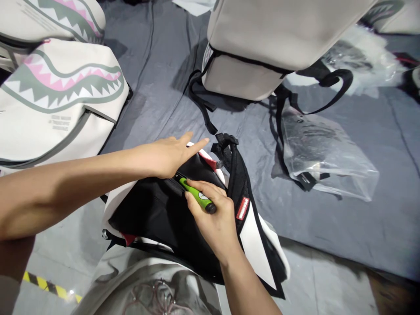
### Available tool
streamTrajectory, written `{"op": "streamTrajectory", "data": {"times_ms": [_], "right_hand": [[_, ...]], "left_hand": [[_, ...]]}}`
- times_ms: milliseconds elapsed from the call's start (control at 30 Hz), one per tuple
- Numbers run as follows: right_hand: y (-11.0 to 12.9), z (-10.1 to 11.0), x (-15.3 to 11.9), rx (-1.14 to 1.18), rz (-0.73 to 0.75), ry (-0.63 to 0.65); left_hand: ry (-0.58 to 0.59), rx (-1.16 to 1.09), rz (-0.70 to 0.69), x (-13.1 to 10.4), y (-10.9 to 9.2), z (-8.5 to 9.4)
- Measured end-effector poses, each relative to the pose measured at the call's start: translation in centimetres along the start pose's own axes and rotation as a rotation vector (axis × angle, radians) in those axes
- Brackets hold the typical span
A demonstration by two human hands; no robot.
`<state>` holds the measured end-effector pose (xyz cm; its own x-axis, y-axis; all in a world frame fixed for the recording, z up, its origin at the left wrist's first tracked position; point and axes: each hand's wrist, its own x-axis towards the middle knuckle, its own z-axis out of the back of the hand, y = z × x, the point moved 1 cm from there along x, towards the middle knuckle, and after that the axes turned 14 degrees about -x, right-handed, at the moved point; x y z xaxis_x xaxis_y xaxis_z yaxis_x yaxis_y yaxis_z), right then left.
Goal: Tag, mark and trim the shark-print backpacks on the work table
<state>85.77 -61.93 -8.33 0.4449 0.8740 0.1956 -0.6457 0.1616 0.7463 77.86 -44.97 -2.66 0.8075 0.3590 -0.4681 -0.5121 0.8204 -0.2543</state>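
Note:
A black and white backpack (157, 214) lies in front of me at the table's edge, its black inside or back panel facing up. My left hand (170, 155) rests over its upper part with the visible fingers stretched out and spread. My right hand (215, 212) is closed around a slim tool with a bright green handle (198, 194) and a black end. The tool's dark tip points to the black fabric beside my left hand; its exact kind is unclear. A black strap (241, 186) with a red label runs along the bag's right side.
Beige backpacks with a shark-mouth print (65, 83) stand at the left. Another beige bag (256, 43) stands at the back, its black straps trailing over the grey tabletop (328, 227). A clear plastic bag (328, 148) lies at the right. Yellow-black tape (49, 286) marks the floor.

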Motion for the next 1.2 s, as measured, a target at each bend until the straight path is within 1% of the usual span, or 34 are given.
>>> {"op": "streamTrajectory", "data": {"times_ms": [67, 133, 200, 267, 533, 733, 867, 933, 1000, 1033, 1100, 1133, 1167, 1200], "right_hand": [[0.1, -0.2, 0.1, 0.018, -0.012, -0.007], [0.2, -0.5, 0.2, 0.054, -0.014, 0.004], [0.3, -0.6, 0.4, 0.075, -0.007, 0.029], [0.3, -0.7, 0.6, 0.059, -0.005, 0.021], [0.7, -0.4, 0.6, 0.009, 0.018, 0.005], [0.7, -0.4, 1.0, 0.031, 0.027, 0.026], [1.2, -0.8, 0.8, 0.027, 0.016, 0.007], [1.8, -0.6, 0.5, -0.006, 0.005, 0.002], [2.3, 0.4, 0.3, -0.033, -0.013, 0.012], [2.4, 1.4, 0.1, -0.028, -0.025, 0.001], [1.9, 4.3, -0.5, 0.048, -0.046, -0.065], [1.0, 6.1, -0.8, 0.100, -0.053, -0.131], [-0.3, 7.9, -1.1, 0.131, -0.068, -0.212], [-2.2, 9.8, -1.2, 0.117, -0.085, -0.299]], "left_hand": [[-0.047, 0.005, -0.033, -0.1, 0.1, -0.1], [-0.059, 0.003, -0.049, 0.0, 0.3, -0.2], [-0.021, -0.005, -0.025, 0.2, 0.4, -0.3], [0.012, -0.009, 0.010, 0.4, 0.3, -0.2], [0.034, 0.006, 0.023, 0.0, -0.4, 0.4], [0.012, 0.010, 0.023, 0.2, -0.1, 0.3], [-0.007, -0.016, -0.032, -0.4, 0.1, 0.3], [-0.042, -0.040, -0.064, -0.7, 0.7, -0.1], [-0.089, -0.045, -0.080, -0.4, 1.8, -0.8], [-0.106, -0.045, -0.082, -0.1, 2.4, -1.1], [-0.127, -0.058, -0.102, 0.7, 3.5, -1.8], [-0.139, -0.070, -0.118, 1.0, 3.8, -2.1], [-0.155, -0.084, -0.137, 1.1, 4.1, -2.4], [-0.175, -0.098, -0.151, 1.1, 4.3, -2.6]]}}
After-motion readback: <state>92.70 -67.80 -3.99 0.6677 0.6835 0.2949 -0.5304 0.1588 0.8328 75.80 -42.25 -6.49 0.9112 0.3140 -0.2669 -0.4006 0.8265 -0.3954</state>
